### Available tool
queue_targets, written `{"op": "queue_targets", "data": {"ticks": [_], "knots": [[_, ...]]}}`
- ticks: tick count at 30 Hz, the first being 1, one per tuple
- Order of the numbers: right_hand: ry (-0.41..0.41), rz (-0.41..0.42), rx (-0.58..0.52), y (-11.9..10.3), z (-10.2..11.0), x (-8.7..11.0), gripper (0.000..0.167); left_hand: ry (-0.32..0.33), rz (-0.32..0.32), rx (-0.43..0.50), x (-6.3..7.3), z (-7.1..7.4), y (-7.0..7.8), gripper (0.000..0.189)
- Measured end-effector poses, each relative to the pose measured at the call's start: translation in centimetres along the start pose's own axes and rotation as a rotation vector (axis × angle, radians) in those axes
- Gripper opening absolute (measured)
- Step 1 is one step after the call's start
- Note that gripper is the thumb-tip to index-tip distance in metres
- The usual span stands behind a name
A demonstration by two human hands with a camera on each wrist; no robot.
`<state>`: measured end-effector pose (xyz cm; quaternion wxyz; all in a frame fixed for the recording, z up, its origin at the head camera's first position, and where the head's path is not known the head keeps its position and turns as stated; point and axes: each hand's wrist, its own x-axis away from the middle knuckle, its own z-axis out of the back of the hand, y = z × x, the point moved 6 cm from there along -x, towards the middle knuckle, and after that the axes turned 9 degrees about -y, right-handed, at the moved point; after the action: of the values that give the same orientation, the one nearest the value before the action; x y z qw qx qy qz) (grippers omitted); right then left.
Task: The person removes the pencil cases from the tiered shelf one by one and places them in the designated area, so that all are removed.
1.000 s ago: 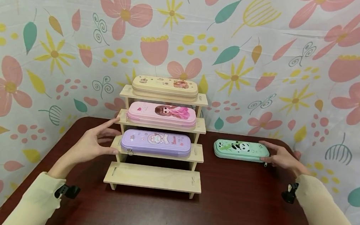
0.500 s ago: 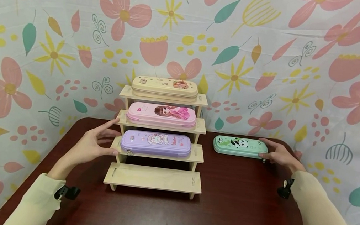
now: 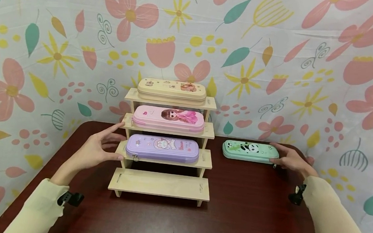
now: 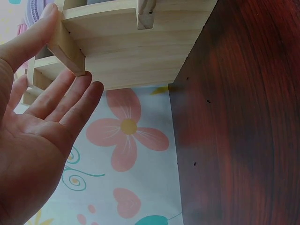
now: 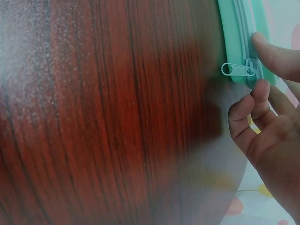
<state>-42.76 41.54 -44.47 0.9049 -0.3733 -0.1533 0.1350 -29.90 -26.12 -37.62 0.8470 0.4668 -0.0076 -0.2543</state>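
Right hand: pinching right end of mint panda case, thumb in front
Mint panda case: right of wooden stand, apart from it, near table back edge; can't tell if lifted
Left hand: fingers extended, touching stand's left side, not clenched
Wooden stand: cream case, pink case, purple case on upper three tiers

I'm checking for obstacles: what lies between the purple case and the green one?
In the head view, the shelf end and bare tabletop lie between the purple case and the green case.
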Motion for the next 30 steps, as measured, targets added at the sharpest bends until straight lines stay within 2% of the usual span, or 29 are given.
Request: {"op": "queue_targets", "data": {"ticks": [6, 13, 19, 26, 30], "knots": [[0.001, -0.001, 0.035, 0.0, 0.3, 0.7, 0.087, -0.002, 0.001, 0.009, 0.0, -0.1, -0.1, 0.103], [0.092, 0.040, 0.116, -1.3, 1.1, 2.0, 0.079, -0.002, -0.003, 0.011, 0.0, 0.0, 0.0, 0.103], [0.155, 0.137, 0.170, -4.5, -0.1, 4.1, 0.069, -0.004, 0.001, -0.016, 0.1, 0.2, 0.1, 0.103], [0.195, 0.295, 0.224, -9.6, -3.2, 6.6, 0.054, -0.001, -0.009, -0.026, 0.1, 0.2, 0.1, 0.104], [0.208, 0.342, 0.214, -12.4, -5.1, 8.1, 0.044, -0.003, -0.020, -0.019, 0.1, 0.0, 0.1, 0.104]]}}
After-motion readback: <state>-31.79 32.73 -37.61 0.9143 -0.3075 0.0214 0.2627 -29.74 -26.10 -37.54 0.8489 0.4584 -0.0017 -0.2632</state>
